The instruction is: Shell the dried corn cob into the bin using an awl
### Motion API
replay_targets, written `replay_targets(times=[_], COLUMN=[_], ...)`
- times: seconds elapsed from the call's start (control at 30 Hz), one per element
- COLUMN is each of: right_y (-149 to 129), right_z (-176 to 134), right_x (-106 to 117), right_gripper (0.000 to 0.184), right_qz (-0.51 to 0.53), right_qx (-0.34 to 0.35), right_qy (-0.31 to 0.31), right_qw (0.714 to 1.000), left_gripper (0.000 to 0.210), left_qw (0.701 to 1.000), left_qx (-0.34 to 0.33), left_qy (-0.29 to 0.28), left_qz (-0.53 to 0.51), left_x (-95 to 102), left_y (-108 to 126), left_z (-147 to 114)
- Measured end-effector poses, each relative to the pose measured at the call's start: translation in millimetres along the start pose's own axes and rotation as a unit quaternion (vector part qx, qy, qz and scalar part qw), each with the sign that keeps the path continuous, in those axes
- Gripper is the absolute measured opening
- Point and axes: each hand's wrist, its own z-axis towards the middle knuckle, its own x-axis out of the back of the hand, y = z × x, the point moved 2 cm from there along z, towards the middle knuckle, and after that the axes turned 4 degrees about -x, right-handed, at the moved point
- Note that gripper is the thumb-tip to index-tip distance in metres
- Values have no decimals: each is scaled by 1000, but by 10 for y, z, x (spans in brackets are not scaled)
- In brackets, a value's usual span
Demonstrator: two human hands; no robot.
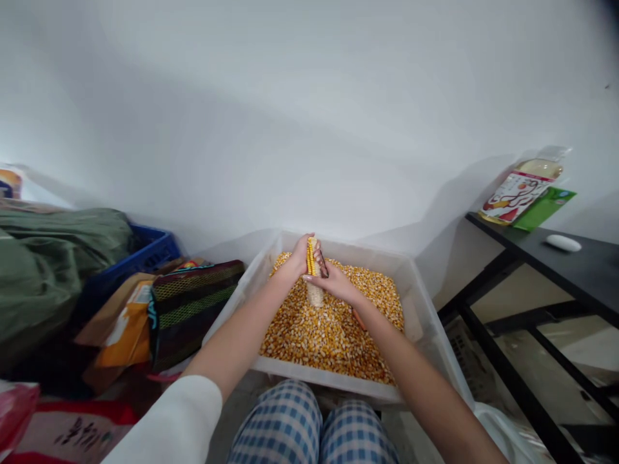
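A partly stripped corn cob point(315, 295) stands nearly upright over a bin of loose kernels. Yellow kernels cover its upper left side, while its lower part is bare and pale. My left hand point(300, 254) is closed around the upper left of the cob. From the right, my right hand point(334, 282) grips it, with the thumb laid across its front. A slim dark thing point(324, 265) shows at my right fingers; its kind is unclear. Loose corn kernels point(309, 348) fill the translucent plastic bin point(333, 379) beneath both hands.
An orange-red stick-like thing point(358, 319) lies in the kernels beside my right forearm. At left are a blue crate point(152, 250) with green cloth and a dark mesh bag point(196, 306). A black table point(580, 264) at right bears a bottle point(520, 193). The wall rises behind.
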Motion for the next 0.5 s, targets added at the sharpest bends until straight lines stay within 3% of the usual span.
replay_targets(times=[0.1, 0.2, 0.3, 0.5], right_y=[-9, -13, -9, 21], right_z=[-9, -23, -14, 16], right_x=[52, 86, 84, 53], right_gripper=[44, 51, 51, 45], right_qz=[60, 111, 132, 144], right_qx=[-29, -73, -70, -37], right_qy=[-28, -57, -56, 17], right_qw=[997, 990, 987, 989], left_gripper=[43, 46, 47, 43], left_qw=[997, 994, 996, 995], left_qx=[13, 11, 8, -56], left_qy=[-79, -110, -88, 13], left_qz=[-2, -8, -13, -77], left_x=[37, 43, -7, -132], left_y=[17, 28, 17, -7], left_z=[4, -4, -19, -38])
